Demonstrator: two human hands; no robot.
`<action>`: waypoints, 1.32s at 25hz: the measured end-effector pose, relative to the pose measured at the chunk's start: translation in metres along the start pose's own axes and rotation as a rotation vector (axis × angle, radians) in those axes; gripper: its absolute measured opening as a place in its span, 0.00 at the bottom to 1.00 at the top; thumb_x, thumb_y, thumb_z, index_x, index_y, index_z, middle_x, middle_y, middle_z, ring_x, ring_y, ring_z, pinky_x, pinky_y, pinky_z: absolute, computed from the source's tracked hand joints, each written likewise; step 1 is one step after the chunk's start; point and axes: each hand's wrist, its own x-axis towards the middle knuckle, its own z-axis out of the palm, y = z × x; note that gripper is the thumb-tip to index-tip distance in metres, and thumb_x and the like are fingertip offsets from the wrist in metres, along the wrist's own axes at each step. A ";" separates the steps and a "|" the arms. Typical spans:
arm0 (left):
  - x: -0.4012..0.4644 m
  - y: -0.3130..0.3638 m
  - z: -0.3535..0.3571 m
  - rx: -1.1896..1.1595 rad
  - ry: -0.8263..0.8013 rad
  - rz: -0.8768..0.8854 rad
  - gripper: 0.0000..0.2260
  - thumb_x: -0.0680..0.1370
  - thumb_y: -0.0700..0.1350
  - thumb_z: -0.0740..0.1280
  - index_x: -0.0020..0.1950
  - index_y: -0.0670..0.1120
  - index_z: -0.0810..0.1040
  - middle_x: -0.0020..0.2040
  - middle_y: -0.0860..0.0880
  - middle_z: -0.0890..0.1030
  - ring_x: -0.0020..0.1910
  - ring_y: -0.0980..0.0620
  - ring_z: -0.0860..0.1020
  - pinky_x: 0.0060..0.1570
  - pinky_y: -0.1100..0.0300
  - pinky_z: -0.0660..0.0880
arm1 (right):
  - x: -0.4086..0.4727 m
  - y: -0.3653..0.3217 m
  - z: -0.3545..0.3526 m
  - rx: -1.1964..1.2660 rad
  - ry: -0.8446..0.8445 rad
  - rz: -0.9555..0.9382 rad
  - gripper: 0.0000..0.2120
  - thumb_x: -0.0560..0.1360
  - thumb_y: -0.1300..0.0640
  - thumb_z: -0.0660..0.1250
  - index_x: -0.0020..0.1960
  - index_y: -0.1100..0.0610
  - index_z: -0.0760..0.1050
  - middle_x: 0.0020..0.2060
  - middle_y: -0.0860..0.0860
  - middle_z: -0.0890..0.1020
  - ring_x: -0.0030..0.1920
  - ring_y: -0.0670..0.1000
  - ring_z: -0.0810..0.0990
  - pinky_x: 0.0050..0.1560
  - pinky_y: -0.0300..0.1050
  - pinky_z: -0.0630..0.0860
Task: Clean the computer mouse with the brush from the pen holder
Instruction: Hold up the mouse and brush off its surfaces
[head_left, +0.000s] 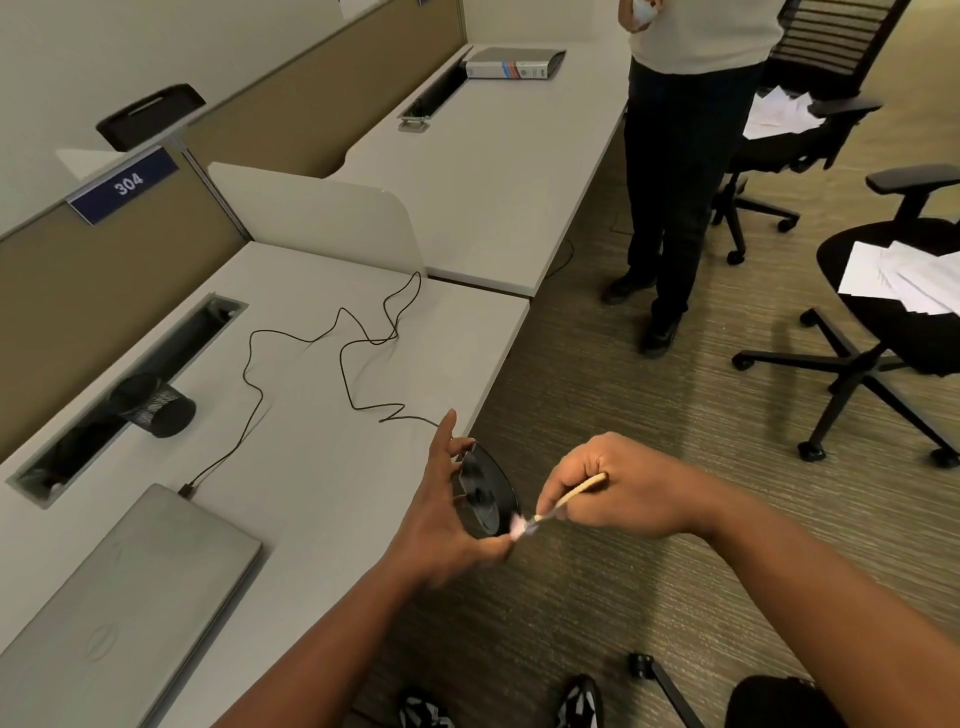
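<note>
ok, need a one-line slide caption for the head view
Left hand holds a black wired mouse past the desk edge while right hand brushes it with a small brush.

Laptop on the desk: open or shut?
Shut. The laptop lies flat on the desk, lid down, with no screen or keys showing.

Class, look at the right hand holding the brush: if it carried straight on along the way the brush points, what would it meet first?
The right hand pinches the brush, bristles aimed down-left. Going on, it would probably first meet the lower edge of the computer mouse by the left hand's thumb; depth there is unclear.
</note>
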 end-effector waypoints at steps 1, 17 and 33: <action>0.001 0.001 0.000 0.000 0.013 -0.001 0.68 0.59 0.60 0.88 0.82 0.75 0.41 0.73 0.76 0.62 0.79 0.51 0.67 0.72 0.47 0.76 | -0.001 0.001 0.001 -0.008 -0.048 -0.002 0.12 0.76 0.58 0.68 0.49 0.44 0.87 0.36 0.47 0.84 0.33 0.47 0.76 0.35 0.50 0.72; 0.004 0.007 0.003 -0.017 -0.042 0.047 0.41 0.61 0.58 0.83 0.67 0.82 0.67 0.74 0.63 0.63 0.73 0.58 0.70 0.58 0.71 0.79 | -0.006 0.004 0.009 0.192 -0.013 -0.040 0.09 0.82 0.54 0.70 0.60 0.45 0.84 0.47 0.50 0.88 0.47 0.48 0.86 0.50 0.47 0.83; 0.000 0.011 0.005 -0.099 -0.108 0.038 0.46 0.66 0.48 0.85 0.71 0.79 0.64 0.73 0.68 0.63 0.71 0.61 0.70 0.60 0.68 0.79 | -0.013 0.003 0.001 0.327 0.021 0.028 0.08 0.83 0.61 0.68 0.59 0.56 0.84 0.48 0.58 0.88 0.45 0.49 0.85 0.48 0.42 0.81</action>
